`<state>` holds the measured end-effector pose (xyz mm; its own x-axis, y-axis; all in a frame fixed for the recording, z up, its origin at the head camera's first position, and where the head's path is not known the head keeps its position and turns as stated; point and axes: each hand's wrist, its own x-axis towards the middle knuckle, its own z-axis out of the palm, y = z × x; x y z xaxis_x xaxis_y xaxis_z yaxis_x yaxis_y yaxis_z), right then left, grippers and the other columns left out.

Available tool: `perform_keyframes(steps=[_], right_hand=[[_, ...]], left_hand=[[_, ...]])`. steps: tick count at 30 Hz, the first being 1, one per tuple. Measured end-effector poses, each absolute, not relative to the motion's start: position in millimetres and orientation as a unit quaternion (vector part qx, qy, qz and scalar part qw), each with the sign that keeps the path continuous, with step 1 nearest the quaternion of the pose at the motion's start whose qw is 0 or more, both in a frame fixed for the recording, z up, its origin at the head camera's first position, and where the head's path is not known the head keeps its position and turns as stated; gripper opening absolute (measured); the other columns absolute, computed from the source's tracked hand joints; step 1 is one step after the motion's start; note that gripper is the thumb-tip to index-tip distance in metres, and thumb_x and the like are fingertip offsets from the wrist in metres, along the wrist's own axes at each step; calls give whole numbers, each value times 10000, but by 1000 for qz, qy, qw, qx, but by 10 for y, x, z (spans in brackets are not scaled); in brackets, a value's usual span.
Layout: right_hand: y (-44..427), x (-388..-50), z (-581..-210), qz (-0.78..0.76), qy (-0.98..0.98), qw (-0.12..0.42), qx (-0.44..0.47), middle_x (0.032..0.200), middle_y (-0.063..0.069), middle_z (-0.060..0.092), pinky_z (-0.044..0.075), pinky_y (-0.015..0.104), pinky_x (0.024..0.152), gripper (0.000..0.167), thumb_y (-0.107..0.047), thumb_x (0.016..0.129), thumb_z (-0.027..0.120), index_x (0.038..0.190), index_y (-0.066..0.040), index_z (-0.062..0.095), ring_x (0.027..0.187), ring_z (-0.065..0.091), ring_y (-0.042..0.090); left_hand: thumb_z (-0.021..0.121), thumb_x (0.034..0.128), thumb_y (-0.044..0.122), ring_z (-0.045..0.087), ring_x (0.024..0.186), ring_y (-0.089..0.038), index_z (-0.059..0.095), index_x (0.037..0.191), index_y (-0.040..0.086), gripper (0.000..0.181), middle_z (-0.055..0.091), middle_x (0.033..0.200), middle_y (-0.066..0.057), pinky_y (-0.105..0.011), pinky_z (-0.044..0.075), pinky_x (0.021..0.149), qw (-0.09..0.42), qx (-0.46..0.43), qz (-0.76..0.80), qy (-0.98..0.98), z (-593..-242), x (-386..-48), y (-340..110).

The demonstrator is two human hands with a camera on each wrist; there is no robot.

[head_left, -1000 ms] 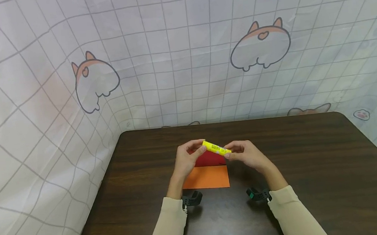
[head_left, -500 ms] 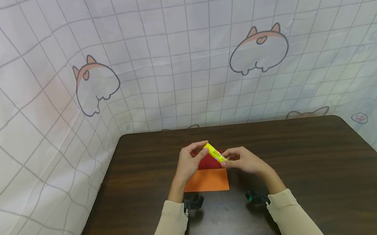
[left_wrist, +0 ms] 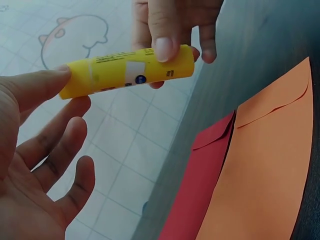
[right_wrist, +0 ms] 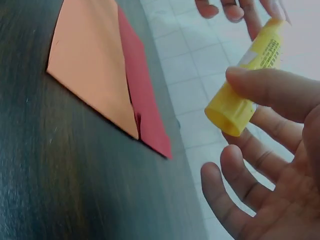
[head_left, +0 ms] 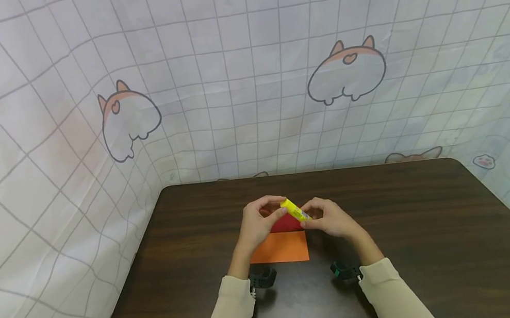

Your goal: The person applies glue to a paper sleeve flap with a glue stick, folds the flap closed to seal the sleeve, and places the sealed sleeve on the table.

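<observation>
A yellow glue stick (head_left: 295, 210) is held tilted in the air above the table, between both hands. My left hand (head_left: 255, 225) pinches one end with thumb and index finger, its other fingers loosely bent. At the opposite end, my right hand (head_left: 332, 218) pinches the stick between thumb and fingers. The left wrist view shows printed text and a small blue logo on the glue stick (left_wrist: 117, 72). Below the hands lie an orange envelope (head_left: 283, 248) and a red envelope (head_left: 288, 223) behind it. The left hand partly covers both in the head view.
A dark wood-grain table (head_left: 408, 236) spreads around the envelopes. Behind it and on the left hangs a pale grid-patterned curtain (head_left: 229, 94) with cartoon dog prints. Black bands with small devices (head_left: 264, 278) sit at both wrists.
The glue stick has turned to a steeper slant, its right end lowered, and both hands still hold it. The head view has tilted up slightly, so everything appears lower. The envelopes stay put.
</observation>
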<state>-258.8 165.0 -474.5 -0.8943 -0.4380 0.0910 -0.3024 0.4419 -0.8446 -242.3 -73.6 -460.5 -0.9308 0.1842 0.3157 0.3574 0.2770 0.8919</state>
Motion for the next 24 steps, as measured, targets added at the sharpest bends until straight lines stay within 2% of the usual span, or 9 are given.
perform_keyframes(steps=[7,13,17,24], right_hand=[[1680,-2607,-4793,-448,870,36,-203,1000,41,689,499,335,702,292,-211,870,815,1142,-136,738,829,573,203],[1737,-2632,-4820,-458,873,29,-164,936,59,683,473,324,664,322,-229,876,814,1160,-100,735,797,569,205],[1790,-2641,-4827,-459,879,22,-128,943,91,701,485,313,694,326,-230,885,805,1150,-58,724,826,600,211],[1897,-2692,-4878,-435,897,2,-77,1063,143,740,562,378,786,332,-259,906,778,1142,-39,702,932,686,257]], left_hand=[[762,935,271,650,917,-167,775,1137,205,213,774,1046,0,-339,535,846,67,-178,-564,-804,-4590,-2402,-729],[730,961,256,640,929,-161,757,1177,177,231,763,1066,10,-328,528,846,56,-166,-541,-823,-4627,-2406,-751],[712,976,247,644,909,-197,750,1192,144,242,766,1077,7,-326,538,815,54,-156,-492,-855,-4688,-2424,-786],[720,964,270,642,1026,-260,748,1192,167,251,745,1127,-3,-435,538,897,43,-118,-376,-918,-4807,-2450,-892]])
